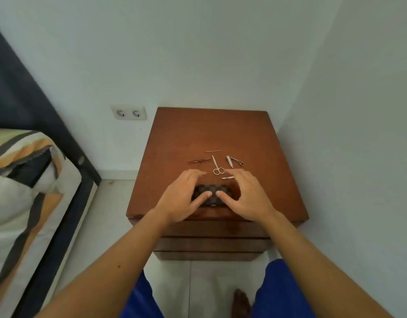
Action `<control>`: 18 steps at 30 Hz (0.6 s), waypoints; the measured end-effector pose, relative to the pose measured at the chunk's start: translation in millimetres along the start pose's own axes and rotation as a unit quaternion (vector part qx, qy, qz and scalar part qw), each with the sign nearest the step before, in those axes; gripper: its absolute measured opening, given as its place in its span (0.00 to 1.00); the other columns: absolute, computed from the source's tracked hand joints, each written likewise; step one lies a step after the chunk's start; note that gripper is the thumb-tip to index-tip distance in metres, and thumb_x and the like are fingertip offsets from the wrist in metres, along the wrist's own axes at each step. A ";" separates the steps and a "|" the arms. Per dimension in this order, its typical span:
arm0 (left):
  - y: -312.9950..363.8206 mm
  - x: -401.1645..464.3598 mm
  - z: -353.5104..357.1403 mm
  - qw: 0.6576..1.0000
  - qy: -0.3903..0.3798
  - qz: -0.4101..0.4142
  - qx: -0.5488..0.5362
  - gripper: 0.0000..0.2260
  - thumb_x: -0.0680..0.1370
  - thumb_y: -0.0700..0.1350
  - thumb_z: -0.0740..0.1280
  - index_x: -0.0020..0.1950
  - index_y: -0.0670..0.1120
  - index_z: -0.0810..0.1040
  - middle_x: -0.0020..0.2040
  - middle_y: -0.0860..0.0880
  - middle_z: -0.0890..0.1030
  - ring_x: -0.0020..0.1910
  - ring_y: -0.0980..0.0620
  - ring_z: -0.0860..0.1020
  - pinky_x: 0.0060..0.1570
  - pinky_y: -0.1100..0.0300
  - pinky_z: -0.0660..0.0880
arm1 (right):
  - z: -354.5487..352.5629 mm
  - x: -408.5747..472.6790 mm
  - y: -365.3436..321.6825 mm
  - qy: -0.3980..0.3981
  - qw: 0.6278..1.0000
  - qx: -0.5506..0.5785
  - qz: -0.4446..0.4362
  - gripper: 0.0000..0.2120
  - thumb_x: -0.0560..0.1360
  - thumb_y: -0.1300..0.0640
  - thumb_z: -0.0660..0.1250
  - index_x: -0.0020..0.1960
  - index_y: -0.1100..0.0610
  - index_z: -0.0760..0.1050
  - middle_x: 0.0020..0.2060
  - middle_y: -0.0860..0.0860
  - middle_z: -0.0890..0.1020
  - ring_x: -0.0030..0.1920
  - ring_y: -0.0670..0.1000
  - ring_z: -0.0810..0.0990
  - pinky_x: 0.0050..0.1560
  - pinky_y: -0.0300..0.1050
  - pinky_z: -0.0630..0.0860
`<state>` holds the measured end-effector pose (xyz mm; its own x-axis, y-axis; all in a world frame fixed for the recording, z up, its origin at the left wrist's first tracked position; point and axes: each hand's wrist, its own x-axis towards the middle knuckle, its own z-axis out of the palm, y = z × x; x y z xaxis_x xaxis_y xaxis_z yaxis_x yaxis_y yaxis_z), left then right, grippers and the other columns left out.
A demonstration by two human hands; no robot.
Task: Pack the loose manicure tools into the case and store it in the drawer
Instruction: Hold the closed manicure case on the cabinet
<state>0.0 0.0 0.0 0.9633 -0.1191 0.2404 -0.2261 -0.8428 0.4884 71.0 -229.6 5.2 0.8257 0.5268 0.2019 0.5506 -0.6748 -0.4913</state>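
1. Your left hand (183, 195) and right hand (242, 196) gripped the closed case (210, 190) between them, thumbs on top.
2. Its long axis ran hand to hand.
3. The tools (218, 167) lay on the counter (255, 134) just beyond your fingers (197, 173).

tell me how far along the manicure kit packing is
Nothing is packed yet. The scissors, nail clippers, tweezers, a thin pick and a small tool lie loose on the nightstand. In hand: the left hand and right hand grip the closed checkered case, thumbs on its lid. Left: open it, load the tools, close it, store it in a drawer.
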 end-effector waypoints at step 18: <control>-29.7 -4.5 15.2 0.998 -0.055 -0.016 0.011 0.32 0.78 0.61 0.73 0.79 0.51 0.70 0.73 0.53 0.73 0.70 0.54 0.67 0.72 0.54 0.70 | 25.0 -5.6 9.2 -0.035 0.999 0.031 -0.009 0.36 0.70 0.34 0.75 0.72 0.51 0.76 0.63 0.43 0.74 0.66 0.46 0.68 0.68 0.44 0.71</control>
<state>4.5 17.6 -28.3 0.9804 -0.1474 0.1305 -0.1923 -0.8583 0.4758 68.3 -225.8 -21.6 0.8037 0.5753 0.1518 0.5549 -0.6327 -0.5402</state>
